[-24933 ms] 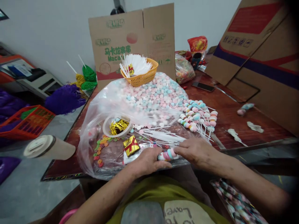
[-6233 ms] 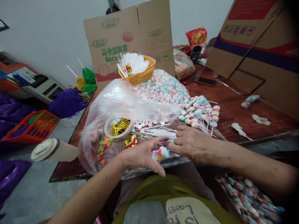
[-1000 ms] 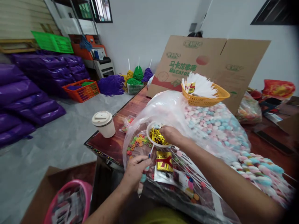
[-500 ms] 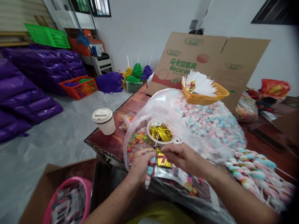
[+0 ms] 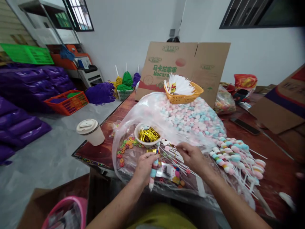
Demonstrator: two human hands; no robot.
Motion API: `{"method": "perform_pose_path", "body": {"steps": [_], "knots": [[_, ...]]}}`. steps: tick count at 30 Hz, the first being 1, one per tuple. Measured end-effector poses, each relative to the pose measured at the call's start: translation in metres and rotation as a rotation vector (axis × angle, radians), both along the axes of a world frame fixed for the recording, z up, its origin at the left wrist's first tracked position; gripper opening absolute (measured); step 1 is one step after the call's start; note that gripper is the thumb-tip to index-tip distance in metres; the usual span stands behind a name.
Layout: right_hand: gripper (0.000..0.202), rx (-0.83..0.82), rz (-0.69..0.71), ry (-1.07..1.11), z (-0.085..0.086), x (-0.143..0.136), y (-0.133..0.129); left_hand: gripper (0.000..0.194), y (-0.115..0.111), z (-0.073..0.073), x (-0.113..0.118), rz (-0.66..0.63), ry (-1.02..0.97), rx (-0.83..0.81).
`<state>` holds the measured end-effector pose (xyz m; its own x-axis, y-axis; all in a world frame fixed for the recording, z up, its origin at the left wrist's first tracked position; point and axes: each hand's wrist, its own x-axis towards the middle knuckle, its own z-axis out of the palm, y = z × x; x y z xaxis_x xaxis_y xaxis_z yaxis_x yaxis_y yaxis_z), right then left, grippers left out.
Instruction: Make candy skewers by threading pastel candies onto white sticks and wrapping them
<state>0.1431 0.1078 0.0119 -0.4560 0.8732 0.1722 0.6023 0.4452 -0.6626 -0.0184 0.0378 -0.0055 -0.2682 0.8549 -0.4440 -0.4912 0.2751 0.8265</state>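
My left hand [image 5: 145,167] is closed around a marshmallow skewer [image 5: 153,173] of pink, white and blue pieces. Its white stick points up past my fingers, and a shiny gold piece [image 5: 152,150] shows at the fingertips. My right hand [image 5: 190,157] is to the right, thumb and fingers pinched on what looks like a thin gold twist tie [image 5: 174,149]. Behind my hands is a white bowl [image 5: 148,143] of gold twist ties [image 5: 149,135]. White sticks [image 5: 170,156] and a printed clear packet [image 5: 168,170] lie between my hands.
A large clear bag of pastel marshmallows [image 5: 188,117] covers the table's middle, an orange basket [image 5: 183,98] of white sticks on it. Finished-looking skewers [image 5: 238,156] lie right. A lidded cup [image 5: 91,133] stands at the left edge. A cardboard box [image 5: 186,63] stands behind.
My right hand has drawn away from my left, and the gap between them is wider. The gold printed piece between them no longer shows there; white sticks are visible instead. The view has turned right.
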Motion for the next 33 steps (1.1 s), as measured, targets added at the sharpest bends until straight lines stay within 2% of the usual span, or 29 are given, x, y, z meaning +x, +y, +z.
{"method": "perform_pose_path", "body": {"steps": [3, 5, 8, 13, 16, 19, 21, 22, 23, 25, 27, 28, 29, 30, 33], "knots": [[0.026, -0.154, 0.11, 0.18, -0.005, 0.001, -0.031, 0.023, -0.001, 0.003, 0.011, -0.038, 0.057, 0.016], [0.031, -0.173, 0.133, 0.261, -0.009, -0.007, -0.044, 0.017, -0.002, 0.005, 0.018, -0.077, 0.083, 0.042], [0.042, -0.168, 0.164, 0.278, -0.011, -0.015, -0.049, 0.01, -0.005, 0.007, 0.024, -0.158, 0.086, 0.059], [0.06, -0.241, 0.2, 0.173, -0.004, -0.011, -0.046, 0.016, -0.017, 0.002, 0.018, -0.284, 0.132, 0.08], [0.063, -0.193, 0.152, 0.108, -0.007, -0.014, -0.05, 0.022, -0.023, -0.002, 0.016, -0.327, 0.172, 0.138], [0.063, -0.132, -0.009, 0.185, -0.016, -0.02, -0.059, 0.032, -0.025, -0.006, 0.015, -0.246, 0.115, 0.131], [0.058, -0.17, -0.131, 0.278, -0.016, -0.02, -0.064, 0.037, -0.024, -0.007, 0.012, -0.251, 0.046, 0.129], [0.051, -0.214, -0.121, 0.296, -0.013, -0.018, -0.066, 0.037, -0.024, -0.006, 0.009, -0.294, 0.005, 0.125], [0.041, -0.25, -0.047, 0.29, -0.007, -0.014, -0.066, 0.037, -0.024, -0.006, 0.005, -0.36, -0.049, 0.114], [0.024, -0.263, 0.25, 0.219, 0.01, -0.006, -0.065, 0.035, -0.024, -0.004, -0.001, -0.54, -0.198, 0.084], [0.023, -0.217, 0.544, 0.149, 0.025, 0.0, -0.062, 0.034, -0.025, -0.002, -0.004, -0.706, -0.376, 0.089], [0.024, -0.177, 0.612, 0.127, 0.029, 0.002, -0.061, 0.035, -0.025, -0.001, -0.004, -0.745, -0.447, 0.105], [0.025, -0.131, 0.612, 0.106, 0.03, 0.002, -0.06, 0.037, -0.025, 0.0, -0.003, -0.739, -0.492, 0.12], [0.026, -0.079, 0.552, 0.086, 0.027, 0.0, -0.06, 0.04, -0.025, 0.001, -0.001, -0.684, -0.512, 0.129], [0.029, 0.099, 0.24, 0.051, 0.009, -0.005, -0.061, 0.049, -0.024, 0.005, 0.009, -0.378, -0.45, 0.117]]}}
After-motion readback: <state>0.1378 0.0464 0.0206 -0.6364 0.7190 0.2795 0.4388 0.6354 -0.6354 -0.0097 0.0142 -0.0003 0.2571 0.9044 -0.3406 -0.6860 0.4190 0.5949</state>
